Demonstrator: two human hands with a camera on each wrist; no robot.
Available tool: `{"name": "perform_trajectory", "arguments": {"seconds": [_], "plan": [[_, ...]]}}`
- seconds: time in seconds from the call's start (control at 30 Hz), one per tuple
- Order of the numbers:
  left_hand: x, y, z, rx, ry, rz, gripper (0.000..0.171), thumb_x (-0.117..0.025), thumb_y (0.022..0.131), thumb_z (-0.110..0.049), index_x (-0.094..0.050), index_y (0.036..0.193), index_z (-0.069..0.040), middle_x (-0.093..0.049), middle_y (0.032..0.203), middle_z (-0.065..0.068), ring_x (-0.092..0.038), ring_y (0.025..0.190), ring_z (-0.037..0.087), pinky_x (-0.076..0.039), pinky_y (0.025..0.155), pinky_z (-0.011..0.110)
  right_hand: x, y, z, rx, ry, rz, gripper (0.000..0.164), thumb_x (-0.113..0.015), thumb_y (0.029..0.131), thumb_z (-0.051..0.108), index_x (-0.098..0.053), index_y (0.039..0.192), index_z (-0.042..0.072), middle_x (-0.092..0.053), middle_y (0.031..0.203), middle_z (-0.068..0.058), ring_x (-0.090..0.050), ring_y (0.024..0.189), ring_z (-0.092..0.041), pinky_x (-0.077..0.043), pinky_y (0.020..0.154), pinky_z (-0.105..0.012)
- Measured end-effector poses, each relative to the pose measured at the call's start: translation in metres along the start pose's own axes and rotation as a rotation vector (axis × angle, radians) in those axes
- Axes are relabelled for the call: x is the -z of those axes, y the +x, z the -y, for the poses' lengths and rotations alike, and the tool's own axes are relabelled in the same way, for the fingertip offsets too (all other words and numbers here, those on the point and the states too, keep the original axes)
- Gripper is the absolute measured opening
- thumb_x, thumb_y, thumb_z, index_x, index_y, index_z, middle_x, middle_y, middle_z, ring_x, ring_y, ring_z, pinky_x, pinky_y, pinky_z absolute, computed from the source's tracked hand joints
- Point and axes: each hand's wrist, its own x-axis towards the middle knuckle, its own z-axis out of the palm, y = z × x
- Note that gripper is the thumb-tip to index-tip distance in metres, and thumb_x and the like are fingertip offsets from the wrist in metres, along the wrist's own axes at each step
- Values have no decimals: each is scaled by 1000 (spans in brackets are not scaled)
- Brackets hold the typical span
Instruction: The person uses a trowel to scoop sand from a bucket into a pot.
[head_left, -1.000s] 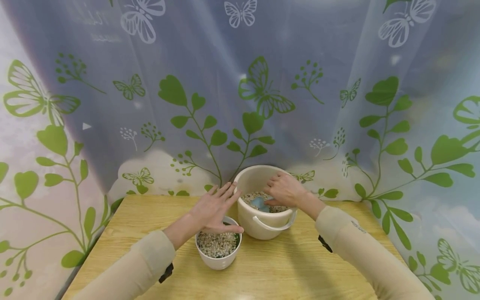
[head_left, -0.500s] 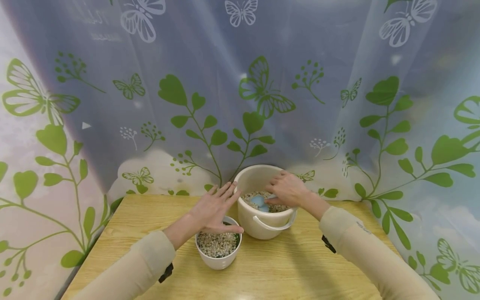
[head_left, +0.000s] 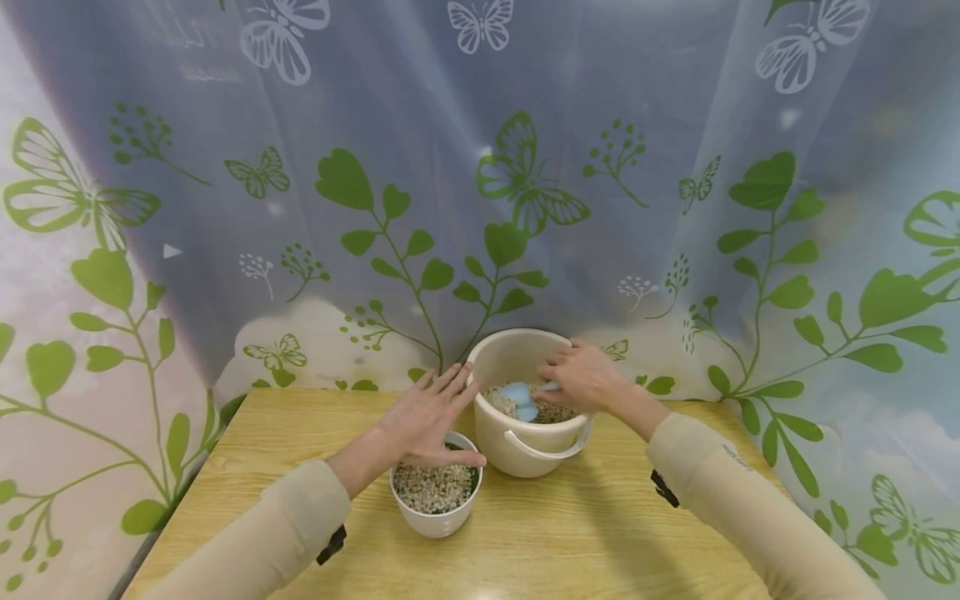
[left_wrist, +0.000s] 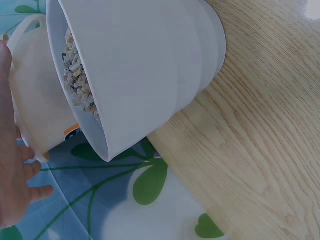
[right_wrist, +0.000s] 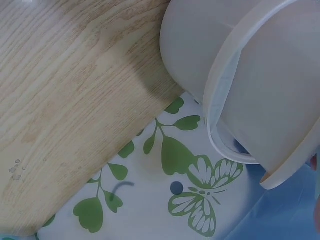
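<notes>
My right hand (head_left: pixel 581 379) reaches over the rim of the cream bucket (head_left: pixel 510 454) and grips the handle of a light blue scoop (head_left: pixel 517 395). The scoop's head lies in the pale gravel (head_left: pixel 555 412) inside, with some gravel at its left side. Spread flat above the white pot (head_left: pixel 437 525), my left hand (head_left: pixel 429 421) has straight fingers, their tips at the bucket's left rim; whether they press on it I cannot tell. Small stones (left_wrist: pixel 77 80) fill much of the pot in the left wrist view. Only a sliver of the right hand shows in the right wrist view.
The bucket's white handle (head_left: pixel 547 455) hangs down at its front right. Both containers stand on a wooden table (head_left: pixel 315 483). Behind them rises a curtain (head_left: pixel 420 167) printed with leaves and butterflies, close to the bucket's back.
My right hand has shifted slightly right and up, and the scoop has turned so that more of its blue head shows. The left hand, pot and bucket stay put.
</notes>
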Motion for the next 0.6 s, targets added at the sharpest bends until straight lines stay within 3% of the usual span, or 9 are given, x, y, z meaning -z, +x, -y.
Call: {"name": "perform_trajectory", "arguments": {"seconds": [0.17,0.4,0.6], "plan": [[0,-1,-1,-3,3,-5,117,-39,90,-91,-13,170,-9,-16,177,20,-25,164,37,-33,130,60,0,-4,-2,-15,11,-20,38,-67,98,58,-74,97,20,-75,93,3,-70,85,-16,-62,79,-39],[1,-1,-1,1,4,-8,118,-39,90,-92,-16,170,-8,-16,177,19,-23,164,37,-32,130,61,0,-7,-3,-15,42,-113,33,-73,95,54,-70,88,22,-71,84,6,-67,77,-13,-58,70,-34],[1,-1,0,3,16,-14,119,-40,89,-92,-17,170,-8,-16,177,19,-24,164,37,-33,130,60,0,-9,-4,-39,51,-144,35,-74,94,55,-74,92,20,-73,86,3,-70,79,-16,-59,72,-35]]}}
